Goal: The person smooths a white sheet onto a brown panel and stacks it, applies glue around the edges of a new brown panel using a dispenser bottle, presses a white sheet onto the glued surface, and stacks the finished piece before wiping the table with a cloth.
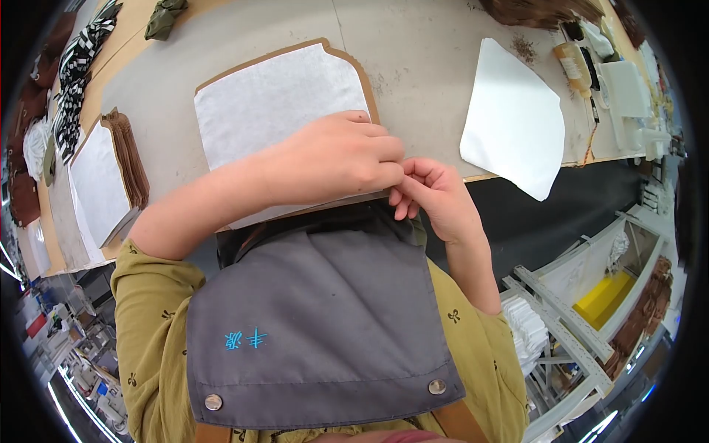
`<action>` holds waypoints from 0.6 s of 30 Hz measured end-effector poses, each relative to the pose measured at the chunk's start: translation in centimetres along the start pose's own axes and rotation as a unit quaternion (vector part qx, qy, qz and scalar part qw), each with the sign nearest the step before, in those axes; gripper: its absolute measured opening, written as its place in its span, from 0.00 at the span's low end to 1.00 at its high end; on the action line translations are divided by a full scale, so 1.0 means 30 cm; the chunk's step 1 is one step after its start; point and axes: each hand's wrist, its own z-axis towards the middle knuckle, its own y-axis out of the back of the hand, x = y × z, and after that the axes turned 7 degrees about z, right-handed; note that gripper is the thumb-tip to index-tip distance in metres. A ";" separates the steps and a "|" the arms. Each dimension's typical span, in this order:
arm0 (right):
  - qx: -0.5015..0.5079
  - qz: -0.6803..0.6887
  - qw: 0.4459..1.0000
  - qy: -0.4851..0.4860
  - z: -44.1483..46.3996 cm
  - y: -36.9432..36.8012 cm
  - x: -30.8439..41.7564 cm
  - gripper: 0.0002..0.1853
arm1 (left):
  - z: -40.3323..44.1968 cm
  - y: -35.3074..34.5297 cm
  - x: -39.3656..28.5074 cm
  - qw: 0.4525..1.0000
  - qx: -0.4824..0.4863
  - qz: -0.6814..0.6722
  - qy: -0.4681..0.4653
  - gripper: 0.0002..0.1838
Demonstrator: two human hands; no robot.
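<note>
A white panel with a brown border (277, 92) lies flat on the worktable (421, 81). My left hand (347, 156) rests over the panel's lower right part, its fingers curled and pressed together. Beside it, past the panel's edge, my right hand (436, 193) has its thumb and forefinger closed in a pinch, touching my left fingertips. Whatever sits between the fingers of both hands is hidden or too small to name.
Brown pieces with a white top sheet (100, 181) are stacked at the left. A loose white sheet (513, 118) overhangs the front edge at the right. Beyond it stands a glue bottle (572, 66). A metal rack (569, 325) is at the lower right.
</note>
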 end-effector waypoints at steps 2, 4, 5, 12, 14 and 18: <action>-0.004 -0.007 1.000 0.000 -0.002 -0.002 -0.002 0.09 | 0.015 0.014 -0.011 1.000 0.025 0.015 -0.011 0.05; -0.009 -0.013 1.000 0.000 0.000 -0.007 0.000 0.09 | 0.021 0.020 -0.018 0.998 0.051 0.044 -0.011 0.04; -0.013 -0.019 1.000 0.001 -0.001 -0.010 0.003 0.09 | 0.020 0.015 -0.020 0.998 0.051 0.043 -0.011 0.04; -0.062 -0.063 0.996 -0.010 -0.008 -0.047 0.004 0.08 | -0.027 -0.015 -0.015 0.997 0.053 0.057 0.020 0.05; -0.083 -0.065 0.994 -0.012 -0.005 -0.052 0.003 0.08 | -0.050 -0.015 -0.009 0.997 0.058 0.040 0.030 0.05; -0.102 -0.091 0.991 -0.014 -0.005 -0.070 0.020 0.08 | -0.116 -0.019 0.001 0.998 0.002 -0.006 0.058 0.06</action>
